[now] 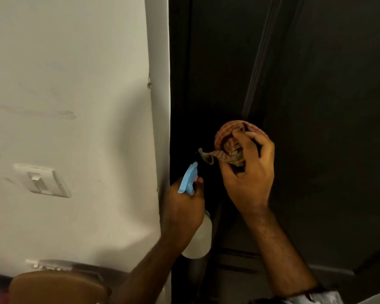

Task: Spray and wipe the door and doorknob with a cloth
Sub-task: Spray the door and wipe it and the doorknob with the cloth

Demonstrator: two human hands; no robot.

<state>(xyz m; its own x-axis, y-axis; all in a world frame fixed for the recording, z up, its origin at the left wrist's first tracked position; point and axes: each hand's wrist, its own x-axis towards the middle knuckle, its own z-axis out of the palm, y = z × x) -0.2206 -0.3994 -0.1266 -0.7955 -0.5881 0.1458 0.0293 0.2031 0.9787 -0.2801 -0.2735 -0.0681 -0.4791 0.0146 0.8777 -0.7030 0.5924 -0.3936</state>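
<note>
A brown rounded object (57,288), blurred and too close to identify, sits at the bottom edge of the view, below and left of the door (316,84). Two bare forearms rise from the lower edge toward the door. The left hand (182,209) grips a spray bottle (199,238) by the neck, fingers curled round it just under the blue trigger head (188,179); the pale, translucent body of the bottle hangs below the hand, beside the door's left edge. The nozzle points up toward the cloth. The right hand (248,172) is raised against the door, up and right of the bottle, with fingers and thumb curled round a bunched red-and-white checked cloth (230,139). The cloth is balled over something on the door's surface; the doorknob itself cannot be seen under it. One twisted corner of the cloth sticks out to the left, near the trigger head. The door is dark, with a moulded vertical strip running up from the cloth. Left of the door stands a white wall (64,73), bearing a white light switch (42,181).
</note>
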